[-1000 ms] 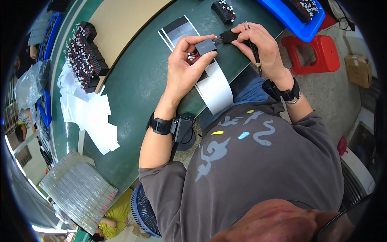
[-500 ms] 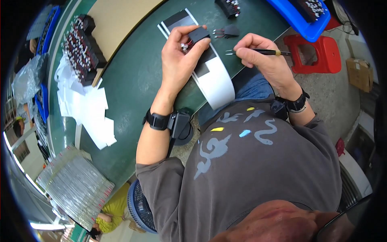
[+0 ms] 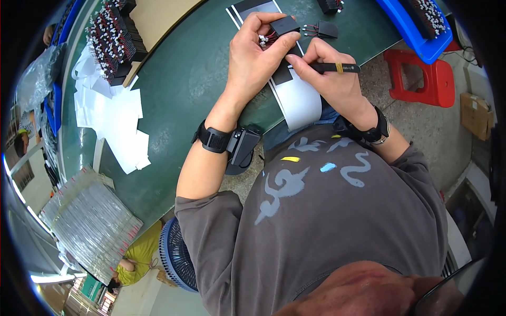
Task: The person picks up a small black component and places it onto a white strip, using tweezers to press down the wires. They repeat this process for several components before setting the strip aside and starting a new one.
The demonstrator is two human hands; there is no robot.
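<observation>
My left hand [image 3: 253, 60] is closed around a small black block [image 3: 285, 25], whose red and black wires end in white connectors beside my fingers. In my right hand [image 3: 332, 79], black tweezers [image 3: 345, 68] with a yellow band are pinched; their tips are hidden near the block and my left thumb. Under both hands lies a white backing strip [image 3: 301, 100] with black patches [image 3: 283, 77], its near end curling over the table edge. A flat black wired piece [image 3: 328, 29] rests just beyond my right hand, and another wired block [image 3: 330, 5] sits at the far edge of view.
A blue tray [image 3: 433, 51] of wired blocks is at the far right, above a red stool [image 3: 447, 87]. Many wired blocks [image 3: 118, 47] are stacked at left, near white paper sheets [image 3: 113, 124]. A clear plastic bundle [image 3: 92, 221] and a blue fan [image 3: 179, 258] are nearer.
My right hand has moved left with the tweezers, up to my left hand, and the tweezer tips have gone out of sight. My left hand still holds the block.
</observation>
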